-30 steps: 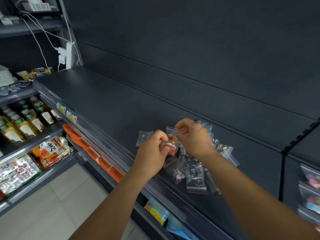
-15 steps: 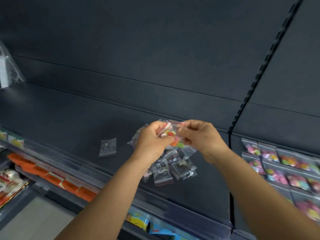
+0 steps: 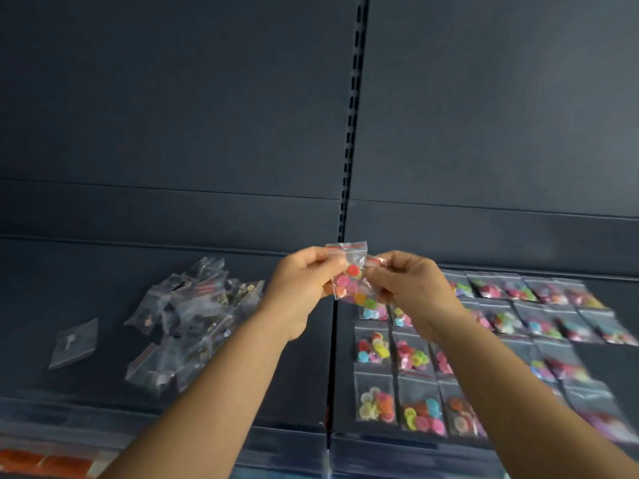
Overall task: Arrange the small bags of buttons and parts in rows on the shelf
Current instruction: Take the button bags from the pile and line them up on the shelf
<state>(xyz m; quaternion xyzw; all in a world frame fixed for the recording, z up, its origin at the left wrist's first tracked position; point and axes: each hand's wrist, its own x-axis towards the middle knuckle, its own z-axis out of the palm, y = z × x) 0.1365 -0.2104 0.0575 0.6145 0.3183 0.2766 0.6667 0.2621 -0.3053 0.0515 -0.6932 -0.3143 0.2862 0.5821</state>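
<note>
There is one view only, from a wide-angle camera on the person's head. It looks forward and slightly down along both forearms at the dark shelf [image 3: 103, 402] and its back wall [image 3: 173, 115], the slotted upright [image 3: 351, 133] running down mid-frame. The hands sit near the lens at the centre, the left hand [image 3: 301, 285] and right hand [image 3: 408, 288] just apart. The shelf fills the lower half, close by; straight lines bow and the edges blur
</note>
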